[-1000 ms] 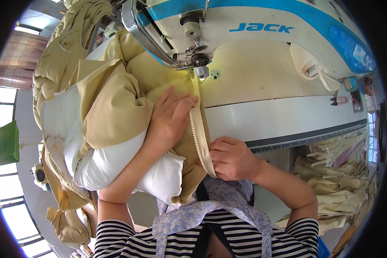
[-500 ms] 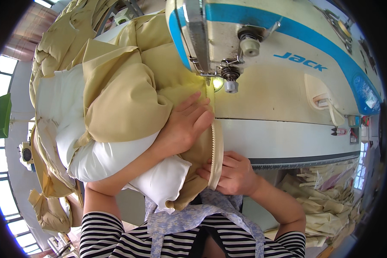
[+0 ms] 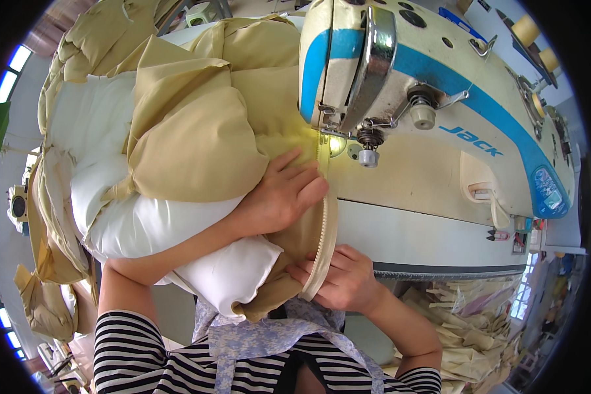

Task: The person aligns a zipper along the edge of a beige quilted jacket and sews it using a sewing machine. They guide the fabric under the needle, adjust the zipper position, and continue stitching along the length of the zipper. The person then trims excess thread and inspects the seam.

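Note:
My left hand (image 3: 284, 199) lies on a padded tan garment (image 3: 197, 134), its fingers stretched over the cloth just in front of the needle area of a sewing machine (image 3: 433, 75). Beside those fingers, a beige zipper tape (image 3: 322, 240) with pale teeth runs along the garment's edge, from under the presser foot toward me. Lower down, my right hand (image 3: 340, 279) is closed on the zipper tape and the cloth edge; its fingertips are partly hidden behind them. White lining (image 3: 144, 226) bulges out under my left forearm. The machine's lamp lights the spot at the needle.
The garment's bulk covers the table on the left. A dark ruler strip (image 3: 440, 270) edges the white tabletop (image 3: 400, 236) at the right. Below it lies a heap of tan cloth pieces (image 3: 473, 335). Small tools (image 3: 498, 235) rest near the machine's right end.
The whole view has shifted, so the machine appears farther right and lower. Both hands keep their places on the garment; the zipper's near end bends a little more toward the left.

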{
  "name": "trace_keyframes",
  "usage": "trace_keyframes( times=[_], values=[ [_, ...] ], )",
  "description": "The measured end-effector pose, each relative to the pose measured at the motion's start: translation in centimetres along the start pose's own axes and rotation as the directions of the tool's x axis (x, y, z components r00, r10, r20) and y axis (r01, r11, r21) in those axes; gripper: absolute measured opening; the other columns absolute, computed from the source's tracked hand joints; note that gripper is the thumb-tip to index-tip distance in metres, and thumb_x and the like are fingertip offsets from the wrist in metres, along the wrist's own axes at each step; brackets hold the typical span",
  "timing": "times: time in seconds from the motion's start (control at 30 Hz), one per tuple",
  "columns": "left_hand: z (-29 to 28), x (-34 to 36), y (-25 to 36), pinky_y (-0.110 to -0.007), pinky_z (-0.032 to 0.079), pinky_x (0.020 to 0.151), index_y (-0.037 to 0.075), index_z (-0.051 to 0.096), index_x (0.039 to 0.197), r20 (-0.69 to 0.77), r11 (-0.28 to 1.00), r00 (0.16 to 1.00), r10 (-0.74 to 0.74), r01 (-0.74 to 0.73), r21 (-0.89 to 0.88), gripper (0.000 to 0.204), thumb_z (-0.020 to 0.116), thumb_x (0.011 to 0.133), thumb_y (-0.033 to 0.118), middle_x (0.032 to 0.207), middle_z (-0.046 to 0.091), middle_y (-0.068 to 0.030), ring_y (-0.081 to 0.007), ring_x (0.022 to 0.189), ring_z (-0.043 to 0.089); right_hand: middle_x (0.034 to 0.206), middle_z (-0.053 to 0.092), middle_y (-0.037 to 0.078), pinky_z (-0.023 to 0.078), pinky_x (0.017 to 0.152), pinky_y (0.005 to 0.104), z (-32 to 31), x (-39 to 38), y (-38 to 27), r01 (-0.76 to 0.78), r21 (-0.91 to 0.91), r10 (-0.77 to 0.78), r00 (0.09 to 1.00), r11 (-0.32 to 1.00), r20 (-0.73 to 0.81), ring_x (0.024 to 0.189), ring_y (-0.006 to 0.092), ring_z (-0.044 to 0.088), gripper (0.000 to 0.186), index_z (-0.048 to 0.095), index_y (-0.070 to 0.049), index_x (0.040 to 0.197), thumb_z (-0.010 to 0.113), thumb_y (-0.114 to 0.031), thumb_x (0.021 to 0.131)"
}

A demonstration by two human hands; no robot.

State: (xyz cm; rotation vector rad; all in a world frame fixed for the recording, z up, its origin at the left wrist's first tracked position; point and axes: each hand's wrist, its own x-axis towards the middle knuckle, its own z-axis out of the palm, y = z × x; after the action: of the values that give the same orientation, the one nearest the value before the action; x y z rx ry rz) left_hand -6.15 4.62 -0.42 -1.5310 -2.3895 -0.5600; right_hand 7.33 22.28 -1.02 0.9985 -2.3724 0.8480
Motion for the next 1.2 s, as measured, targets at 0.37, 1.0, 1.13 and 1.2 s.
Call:
trace_keyframes(
  times=[0.37,1.0,1.13,1.2],
  values=[
    [-1.3,3.0,-3.3,-0.046,0.05,0.099,0.004,0.065,0.102,0.0,0.988,0.988,0.153,-0.153,0.026,0.027,0.072,0.076,0.008,0.113,0.069,-0.01,-0.0303,0.112,0.065,0.093,0.068,0.003,0.056,0.079,0.036,-0.4,2.2,2.0,-0.083,-0.007,0.083,0.995,0.997,0.05,0.093,0.0226,0.065,0.025,0.073,-0.007,0.097,0.075,-0.013,0.072],
    [-1.6,1.8,-1.9,-0.055,0.044,0.11,0.007,0.06,0.1,0.047,0.988,0.987,0.154,-0.154,-0.001,0.027,0.074,0.078,0.0,0.113,0.073,-0.006,-0.0279,0.109,0.07,0.095,0.072,0.0,0.059,0.074,0.0333,0.3,-0.1,1.1,-0.165,0.368,0.129,0.984,0.915,0.12,0.089,0.0221,0.07,0.028,0.078,-0.015,0.101,0.079,-0.013,0.074],
    [-1.4,1.7,-2.5,-0.055,0.04,0.114,0.007,0.06,0.1,0.027,0.98,0.98,0.196,-0.196,0.021,0.027,0.073,0.077,0.001,0.11,0.073,-0.0041,-0.0253,0.106,0.071,0.093,0.072,0.001,0.059,0.074,0.0337,0.1,0.2,1.0,-0.169,0.346,0.128,0.982,0.923,0.137,0.091,0.0225,0.07,0.027,0.077,-0.014,0.102,0.079,-0.014,0.075],
    [-1.0,1.6,-3.0,-0.055,0.041,0.111,0.007,0.06,0.099,0.003,0.978,0.98,0.199,-0.199,0.057,0.026,0.073,0.077,0.003,0.108,0.073,-0.0041,-0.0254,0.104,0.071,0.093,0.072,0.001,0.059,0.074,0.0342,-0.1,0.5,1.0,-0.177,0.336,0.134,0.98,0.925,0.147,0.09,0.0229,0.07,0.026,0.077,-0.013,0.101,0.078,-0.013,0.075]
  ],
)
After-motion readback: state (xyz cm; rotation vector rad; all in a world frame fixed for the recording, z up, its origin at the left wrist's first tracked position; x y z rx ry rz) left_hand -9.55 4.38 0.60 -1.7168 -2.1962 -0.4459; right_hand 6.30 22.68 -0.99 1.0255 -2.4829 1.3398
